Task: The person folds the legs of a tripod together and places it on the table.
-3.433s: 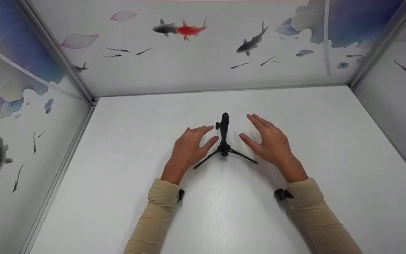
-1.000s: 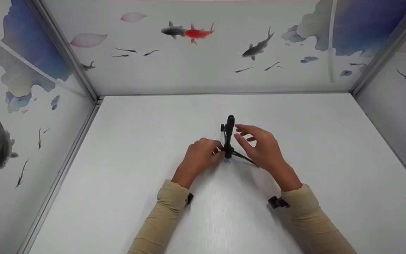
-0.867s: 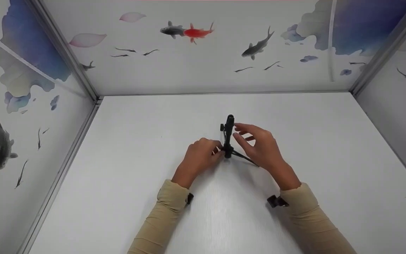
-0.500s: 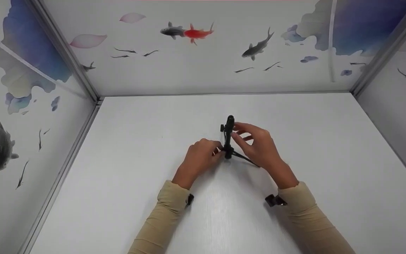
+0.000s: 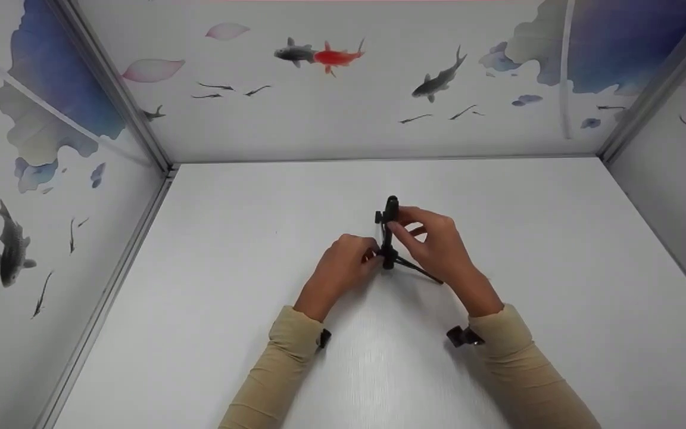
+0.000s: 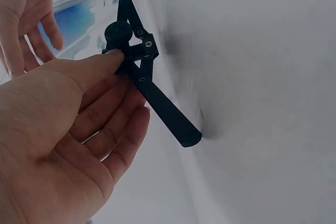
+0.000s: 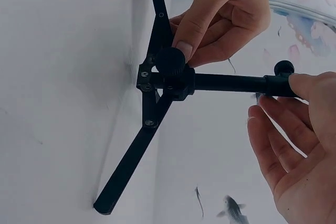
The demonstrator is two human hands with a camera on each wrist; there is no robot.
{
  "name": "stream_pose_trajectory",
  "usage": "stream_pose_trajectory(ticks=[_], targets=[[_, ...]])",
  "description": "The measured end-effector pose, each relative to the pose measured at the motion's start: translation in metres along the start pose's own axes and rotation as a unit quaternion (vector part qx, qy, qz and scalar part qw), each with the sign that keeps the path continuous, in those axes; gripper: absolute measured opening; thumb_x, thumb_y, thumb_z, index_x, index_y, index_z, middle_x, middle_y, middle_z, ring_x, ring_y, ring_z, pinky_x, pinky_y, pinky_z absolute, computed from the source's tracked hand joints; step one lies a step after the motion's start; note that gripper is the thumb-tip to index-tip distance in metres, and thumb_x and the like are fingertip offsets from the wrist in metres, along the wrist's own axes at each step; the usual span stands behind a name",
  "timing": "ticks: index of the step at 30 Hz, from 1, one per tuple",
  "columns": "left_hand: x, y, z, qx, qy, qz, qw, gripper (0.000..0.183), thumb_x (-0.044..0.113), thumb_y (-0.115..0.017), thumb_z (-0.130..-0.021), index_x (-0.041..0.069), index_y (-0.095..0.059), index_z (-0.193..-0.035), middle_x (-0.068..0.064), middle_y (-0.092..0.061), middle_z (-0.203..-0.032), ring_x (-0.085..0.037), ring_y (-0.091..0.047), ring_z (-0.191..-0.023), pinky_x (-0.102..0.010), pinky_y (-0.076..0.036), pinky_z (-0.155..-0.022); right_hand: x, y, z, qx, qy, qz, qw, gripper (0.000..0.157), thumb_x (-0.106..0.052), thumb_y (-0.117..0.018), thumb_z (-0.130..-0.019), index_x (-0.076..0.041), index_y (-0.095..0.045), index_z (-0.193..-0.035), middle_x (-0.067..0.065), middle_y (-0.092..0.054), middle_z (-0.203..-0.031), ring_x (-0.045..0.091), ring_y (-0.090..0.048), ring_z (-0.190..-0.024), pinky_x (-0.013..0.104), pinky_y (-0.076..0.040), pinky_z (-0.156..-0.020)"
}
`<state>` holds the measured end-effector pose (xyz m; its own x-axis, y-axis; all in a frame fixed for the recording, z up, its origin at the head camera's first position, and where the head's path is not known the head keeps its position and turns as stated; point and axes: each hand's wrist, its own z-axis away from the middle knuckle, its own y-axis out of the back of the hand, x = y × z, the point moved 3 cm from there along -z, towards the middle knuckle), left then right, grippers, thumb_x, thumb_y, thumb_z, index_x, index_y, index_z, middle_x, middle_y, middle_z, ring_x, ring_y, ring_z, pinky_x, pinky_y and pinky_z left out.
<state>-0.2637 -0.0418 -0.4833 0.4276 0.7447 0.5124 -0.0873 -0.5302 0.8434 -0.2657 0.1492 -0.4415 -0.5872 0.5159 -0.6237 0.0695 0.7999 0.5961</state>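
White walls [image 5: 343, 122] printed with grey fish [image 5: 438, 77], a red fish [image 5: 339, 58] and blue-violet patches [image 5: 629, 47] rise beyond a small black tripod [image 5: 389, 257], and the white tabletop [image 5: 230, 208] spreads out around it. From the head view, the tripod stands upright on the tabletop, with the left hand [image 5: 348, 262] at its left, low by the base, and the right hand [image 5: 438, 244] at its right, higher up; both grips are on it, the left pinching near the base and the right pinching the upper part. One thin leg [image 5: 420, 271] slants down to the tripod's right. Beige sleeves [image 5: 265, 375] reach toward the tripod from its near side, each with a dark device [image 5: 457, 336] by the cuff. From the left wrist, the thumb [image 6: 100, 69] presses the tripod just beside its round knob [image 6: 118, 32], fingers curled behind, while a broad flat leg [image 6: 168, 111] runs off from the hub [image 6: 144, 48]; the right hand shows near the tripod, partly cut off. From the right wrist, the left grip holds the tripod by the same knob, and the right grip grasps a collar [image 7: 278, 85] on its post [image 7: 228, 83], beside a smaller knob [image 7: 284, 68].
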Motion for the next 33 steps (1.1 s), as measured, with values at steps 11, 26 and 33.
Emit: stream_pose_trajectory(ticks=[11,26,33], targets=[[0.0003,-0.0012,-0.0015,-0.003,-0.004,0.013,0.9999,0.009,0.013,-0.082,-0.098,0.009,-0.083,-0.105,-0.003,-0.079,-0.092,-0.013,-0.069,-0.085,-0.033,-0.058,-0.077,-0.0003,-0.0001,-0.0013,-0.004,-0.008,-0.002,1.000,0.023,-0.024,-0.074,-0.105,-0.016,-0.077,-0.127,-0.003,-0.081,-0.115,0.011,-0.077,-0.102,0.034,-0.065,-0.078],[0.0021,-0.0011,-0.0001,0.002,-0.002,0.016,0.9999,0.006,0.012,-0.081,-0.098,0.011,-0.084,-0.103,0.000,-0.078,-0.090,-0.012,-0.066,-0.083,-0.032,-0.056,-0.076,-0.0019,-0.0021,-0.0002,0.003,-0.003,-0.003,1.000,0.024,-0.021,-0.074,-0.105,-0.015,-0.077,-0.128,-0.001,-0.081,-0.117,0.014,-0.077,-0.101,0.039,-0.065,-0.076],[0.0029,-0.0019,0.0005,0.003,0.000,0.009,1.0000,0.005,0.013,-0.080,-0.099,0.012,-0.083,-0.103,0.002,-0.075,-0.088,-0.011,-0.062,-0.080,-0.031,-0.054,-0.073,-0.0022,-0.0023,0.0004,0.001,-0.008,-0.002,1.000,0.024,-0.020,-0.074,-0.105,-0.013,-0.076,-0.128,-0.001,-0.081,-0.116,0.014,-0.077,-0.101,0.039,-0.065,-0.077]])
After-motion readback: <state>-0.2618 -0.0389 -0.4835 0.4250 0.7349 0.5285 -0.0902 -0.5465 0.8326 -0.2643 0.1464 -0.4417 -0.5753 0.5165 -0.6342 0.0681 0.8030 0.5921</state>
